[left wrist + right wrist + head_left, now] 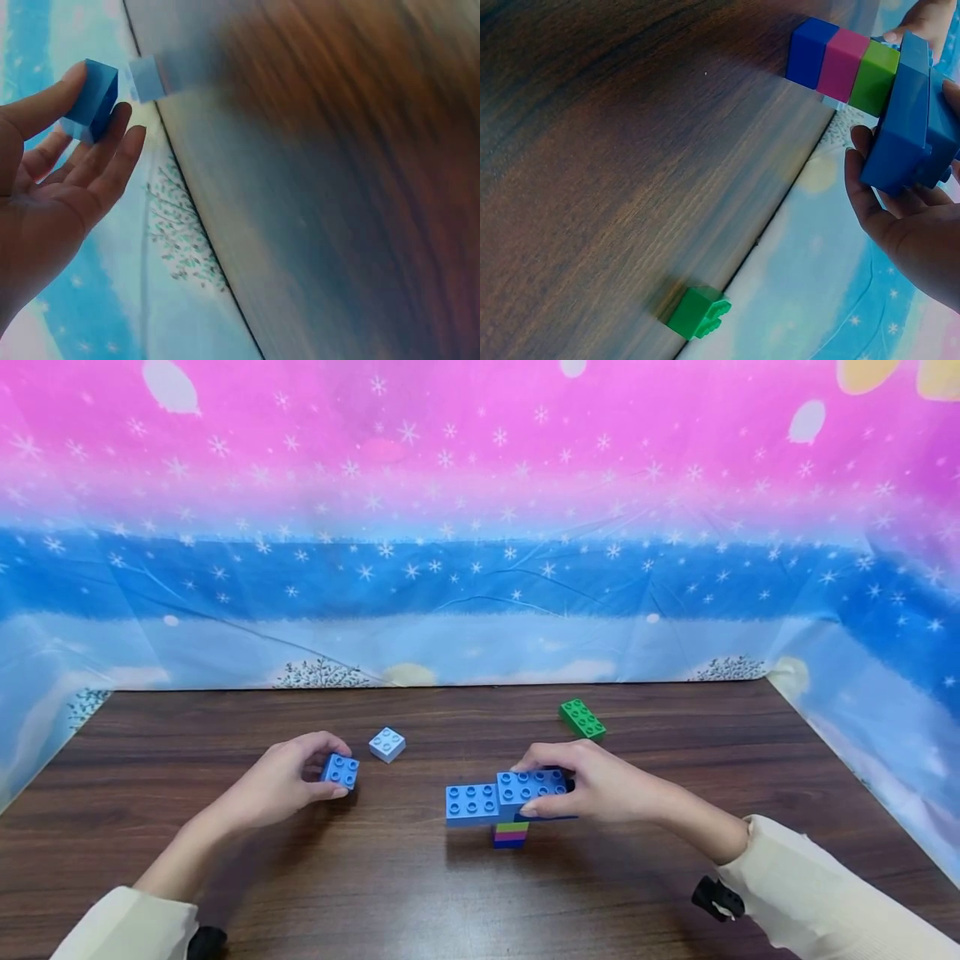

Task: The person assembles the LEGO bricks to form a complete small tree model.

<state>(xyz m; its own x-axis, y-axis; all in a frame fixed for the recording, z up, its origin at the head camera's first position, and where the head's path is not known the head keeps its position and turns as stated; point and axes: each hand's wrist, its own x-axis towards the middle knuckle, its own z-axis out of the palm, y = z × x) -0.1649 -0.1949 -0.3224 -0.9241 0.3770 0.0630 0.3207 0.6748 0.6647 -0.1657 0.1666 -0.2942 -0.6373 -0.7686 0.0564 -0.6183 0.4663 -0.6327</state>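
Between thumb and fingers, my left hand (277, 781) pinches a small blue building brick (341, 772), held left of the stack; the left wrist view also shows this brick (96, 94). My right hand (603, 781) grips an upper blue brick (525, 792) on the stack, thumb on the near side, fingers behind. Under it lies a long blue brick (471, 806) that juts out to the left. A narrow column of lime-green (874, 78), pink (843, 66) and dark blue (812, 54) bricks stands below, on the table.
A pale blue brick (387, 744) lies on the brown wooden table (360, 885), just beyond the left hand. Farther back, behind the right hand, is a green brick (582, 719). A snowflake-patterned cloth (480, 585) hangs along the table's back and side edges.
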